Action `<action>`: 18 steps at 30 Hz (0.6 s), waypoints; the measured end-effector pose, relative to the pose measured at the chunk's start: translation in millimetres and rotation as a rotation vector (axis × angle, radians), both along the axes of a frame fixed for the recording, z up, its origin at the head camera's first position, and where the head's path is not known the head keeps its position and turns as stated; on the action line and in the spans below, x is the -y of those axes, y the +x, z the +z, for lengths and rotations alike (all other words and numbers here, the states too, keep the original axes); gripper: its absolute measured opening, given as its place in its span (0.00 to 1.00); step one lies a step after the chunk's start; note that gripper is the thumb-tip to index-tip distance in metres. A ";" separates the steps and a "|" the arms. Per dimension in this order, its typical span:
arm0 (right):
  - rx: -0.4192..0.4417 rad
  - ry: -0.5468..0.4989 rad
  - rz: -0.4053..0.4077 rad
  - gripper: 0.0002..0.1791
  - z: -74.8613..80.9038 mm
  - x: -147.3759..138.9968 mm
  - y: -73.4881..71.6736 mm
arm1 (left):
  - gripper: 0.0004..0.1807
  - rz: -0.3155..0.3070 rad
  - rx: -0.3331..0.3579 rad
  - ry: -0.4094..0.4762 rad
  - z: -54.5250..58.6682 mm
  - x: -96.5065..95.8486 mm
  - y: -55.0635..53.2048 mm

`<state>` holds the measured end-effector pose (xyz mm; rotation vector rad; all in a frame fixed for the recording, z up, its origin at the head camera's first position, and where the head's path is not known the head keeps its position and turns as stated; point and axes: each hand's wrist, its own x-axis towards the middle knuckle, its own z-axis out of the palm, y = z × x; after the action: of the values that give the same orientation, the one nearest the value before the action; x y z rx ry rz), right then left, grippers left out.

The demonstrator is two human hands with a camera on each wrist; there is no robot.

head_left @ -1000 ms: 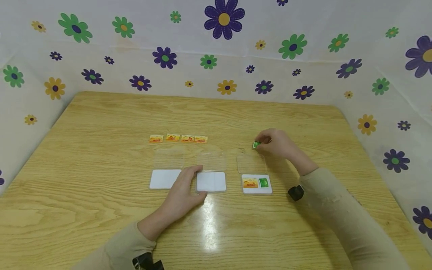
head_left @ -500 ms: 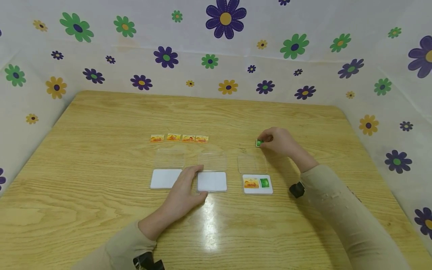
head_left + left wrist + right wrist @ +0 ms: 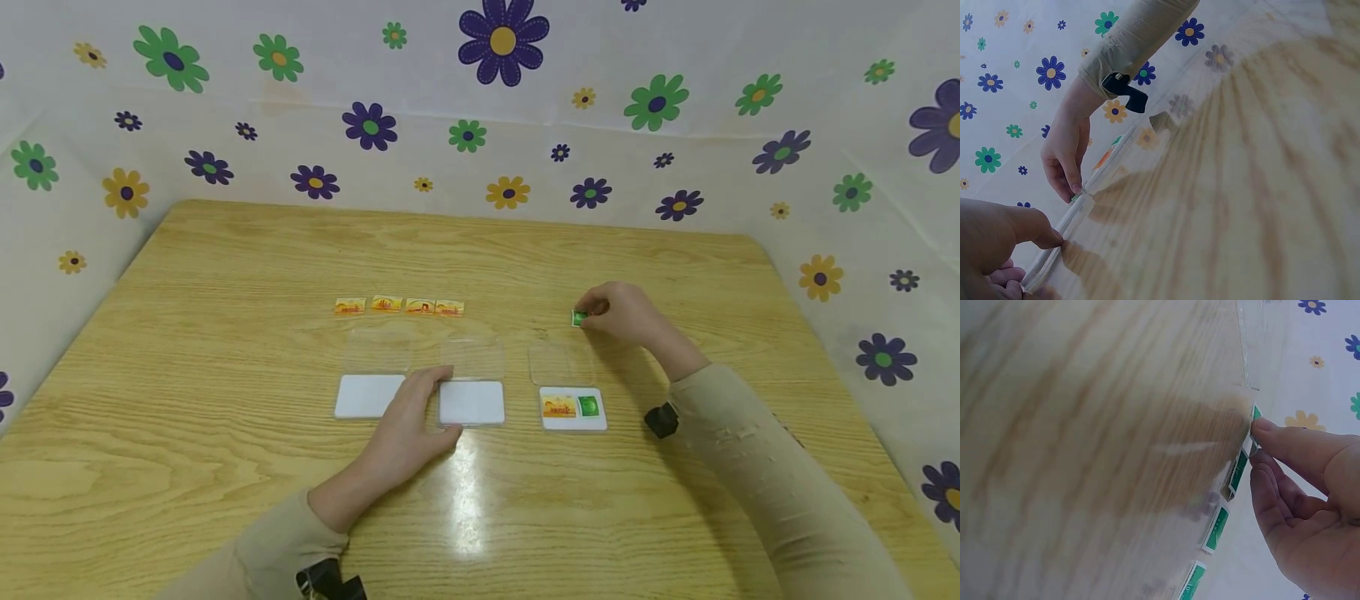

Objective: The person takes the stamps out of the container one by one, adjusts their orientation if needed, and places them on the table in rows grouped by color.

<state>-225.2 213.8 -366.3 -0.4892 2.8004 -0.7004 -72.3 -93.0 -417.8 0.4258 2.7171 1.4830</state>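
Note:
My left hand [image 3: 401,429] spans the left end of the middle plastic case [image 3: 472,403], thumb at its near edge and fingers at its far edge. That case lies open, its clear lid [image 3: 472,358] folded back and a white insert showing. Farther right, my right hand [image 3: 618,314] pinches a small green stamp [image 3: 578,318] between thumb and fingers. Several more green stamps [image 3: 1215,529] lie in a row beside that hand in the right wrist view. The right-hand case [image 3: 572,422] holds an orange stamp [image 3: 558,407] and a green stamp on white.
Another open case [image 3: 367,397] with a white insert lies to the left, partly behind my left hand. Several orange stamps [image 3: 386,304] form a row toward the back of the wooden table [image 3: 225,333]. A white flowered cloth [image 3: 412,83] hangs behind and at both sides.
My right hand has shifted slightly right with its fingers on the green stamp. My left hand stays at the middle case. The head view has drifted a little.

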 end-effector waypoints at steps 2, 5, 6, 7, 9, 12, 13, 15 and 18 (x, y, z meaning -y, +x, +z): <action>0.003 0.002 -0.008 0.12 0.1 0.0 -0.2 | 0.37 0.000 0.000 -0.002 -0.3 0.0 -0.2; 0.009 0.005 -0.015 0.12 0.6 -0.3 -0.4 | 0.36 -0.001 0.003 -0.002 0.0 0.1 -0.4; 0.015 0.005 -0.017 0.12 0.9 -0.4 -0.5 | 0.36 -0.002 0.006 -0.001 0.1 0.1 -0.5; 0.020 0.005 -0.019 0.12 1.2 -0.6 -0.5 | 0.36 -0.002 0.007 -0.002 0.1 0.2 -0.4; 0.023 0.007 -0.022 0.12 2.3 -1.4 -0.3 | 0.36 -0.003 0.008 -0.001 0.2 0.5 -0.4; 0.015 0.006 -0.036 0.13 4.7 -3.2 -0.1 | 0.36 -0.005 0.007 0.001 0.0 0.5 -0.7; 0.008 0.006 -0.038 0.13 5.7 -3.8 0.1 | 0.37 -0.004 0.005 0.001 -0.1 0.5 -0.7; -0.002 0.002 -0.043 0.13 7.5 -5.1 0.6 | 0.37 -0.005 0.002 0.002 -0.4 0.4 -0.9; -0.007 -0.002 -0.043 0.13 9.5 -6.8 1.8 | 0.37 -0.004 -0.007 0.005 -1.4 0.4 -1.2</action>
<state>-223.3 220.6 -356.8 -0.4345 2.8244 -0.7121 -73.5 -93.4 -419.1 0.4369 2.7166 1.4901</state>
